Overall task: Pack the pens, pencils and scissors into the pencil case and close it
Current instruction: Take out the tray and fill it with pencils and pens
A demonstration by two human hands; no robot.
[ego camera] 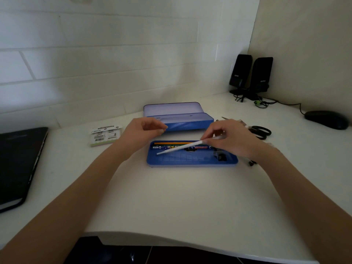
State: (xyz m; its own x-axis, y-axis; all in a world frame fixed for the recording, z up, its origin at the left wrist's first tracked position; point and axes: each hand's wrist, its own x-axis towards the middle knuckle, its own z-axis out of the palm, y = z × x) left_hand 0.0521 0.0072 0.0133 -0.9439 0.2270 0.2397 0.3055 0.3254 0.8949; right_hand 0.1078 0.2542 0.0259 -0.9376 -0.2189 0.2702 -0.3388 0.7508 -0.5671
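A blue pencil case lies in two parts on the white desk: a shallow tray (190, 162) in front and a deeper box with a raised lid (172, 109) behind it. The tray holds a yellow pencil (171, 143), a printed pen (171, 147) and a small dark item (221, 156) at its right end. My right hand (231, 139) pinches a white pen (179, 148) slanted over the tray, tip pointing left and down. My left hand (142, 133) hovers beside the box's left end, fingers curled and holding nothing. Black-handled scissors (260, 131) lie right of my right hand.
A black laptop (19, 164) lies at the left edge. A labelled card packet (104, 135) sits left of the case. Two black speakers (251, 75) with cables stand in the back corner, a black mouse (326, 119) far right. A small dark object (251, 162) lies by my right wrist.
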